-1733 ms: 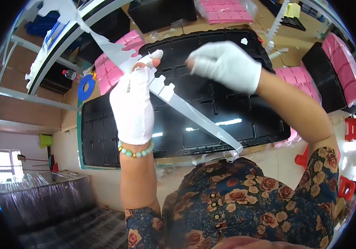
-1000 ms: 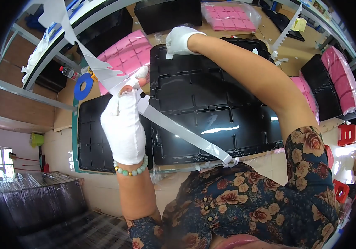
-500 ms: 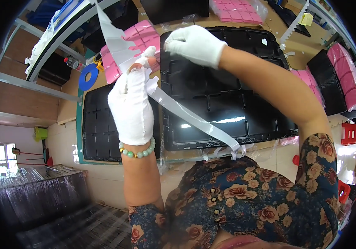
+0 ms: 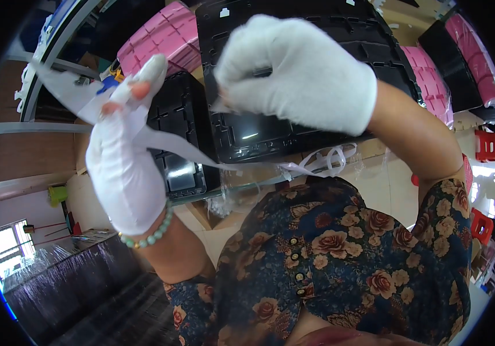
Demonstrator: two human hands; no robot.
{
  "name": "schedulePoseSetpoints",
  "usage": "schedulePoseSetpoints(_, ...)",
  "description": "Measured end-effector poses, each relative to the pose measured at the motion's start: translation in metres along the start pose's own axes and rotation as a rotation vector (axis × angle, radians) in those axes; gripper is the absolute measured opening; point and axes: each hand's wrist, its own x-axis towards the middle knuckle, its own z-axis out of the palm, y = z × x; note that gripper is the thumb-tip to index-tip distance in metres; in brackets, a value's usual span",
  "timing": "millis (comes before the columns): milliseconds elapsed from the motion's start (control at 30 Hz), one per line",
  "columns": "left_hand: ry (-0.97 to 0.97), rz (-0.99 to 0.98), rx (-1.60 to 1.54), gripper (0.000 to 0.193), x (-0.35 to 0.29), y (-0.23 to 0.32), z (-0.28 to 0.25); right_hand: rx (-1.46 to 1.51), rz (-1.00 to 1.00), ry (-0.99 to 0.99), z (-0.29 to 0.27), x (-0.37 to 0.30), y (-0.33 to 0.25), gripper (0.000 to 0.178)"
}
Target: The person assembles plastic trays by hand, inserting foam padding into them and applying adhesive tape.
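My left hand (image 4: 126, 167), in a white glove with bare fingertips showing, grips a white strip (image 4: 181, 145) with a cut, notched edge. One end of the strip stands up beyond the thumb. The other trails right across the near edge of a large black moulded tray (image 4: 253, 141) and ends in loose loops (image 4: 331, 161) by my shirt. Above that tray my right hand (image 4: 299, 75), also gloved, is closed in a pinch. A small pale bit shows at its fingertips, too blurred to name. Small white pieces (image 4: 225, 12) lie on the tray's far part.
Another black tray (image 4: 184, 173) lies left of the large one. Pink trays (image 4: 164, 34) sit at the far left, with more pink trays (image 4: 429, 83) at the right. A metal shelf frame (image 4: 34, 130) borders the left side. Red stools (image 4: 488, 145) stand on the floor at right.
My left hand has moved left and nearer, drawing the strip along. The right hand has come closer and appears larger. The whole view has shifted, so the trays sit higher in it.
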Motion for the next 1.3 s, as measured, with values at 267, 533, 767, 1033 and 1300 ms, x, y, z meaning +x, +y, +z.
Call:
schedulePoseSetpoints(267,-0.036,-0.082,0.086,0.04,-0.004,-0.005,0.013,-0.371,0.217,-0.433,0.01,-0.011,0.051,0.011)
schedulePoseSetpoints(533,0.043,-0.183,0.187,0.043,-0.003,-0.002,0.044,-0.5,0.2,-0.371,0.016,-0.015,0.049,0.01)
schedulePoseSetpoints(767,0.138,0.144,0.442,0.018,-0.018,-0.045,0.063,0.05,0.143,0.292,0.015,-0.025,0.034,0.016)
schedulePoseSetpoints(1033,0.128,0.546,0.862,0.018,-0.017,-0.057,0.071,0.256,0.063,0.648,0.033,-0.038,-0.01,0.007)
schedulePoseSetpoints(1300,0.125,0.083,0.418,0.018,-0.019,-0.057,0.074,0.033,-0.078,0.586,-0.013,-0.074,-0.013,0.014)
